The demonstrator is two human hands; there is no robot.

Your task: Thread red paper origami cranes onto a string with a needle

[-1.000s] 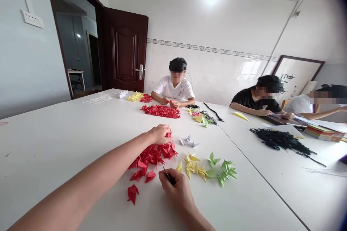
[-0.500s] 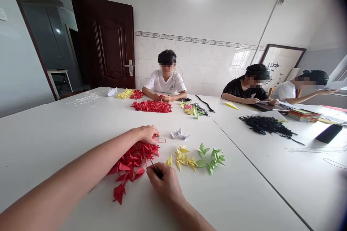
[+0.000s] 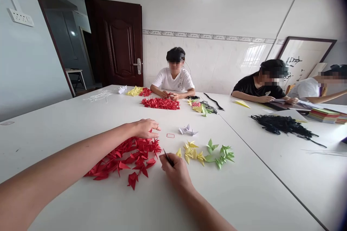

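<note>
A: What's shifted?
B: Red paper cranes (image 3: 138, 157). Heap slid toward nine o'clock of the right hand (image 3: 176, 171), fanning wider; a red outline (image 3: 170, 135) shows at twelve.
A: Fingers?
B: Left hand (image 3: 146, 129), at eleven: fingers loosely spread over the heap's far edge. Right's pinch a slim dark tool (image 3: 169, 159).
A: Meaning?
B: Reds probably being kept apart from yellow cranes (image 3: 193, 155), two o'clock.

Craft workroom — shared table (image 3: 257, 191), folded paper (image 3: 142, 145)
</note>
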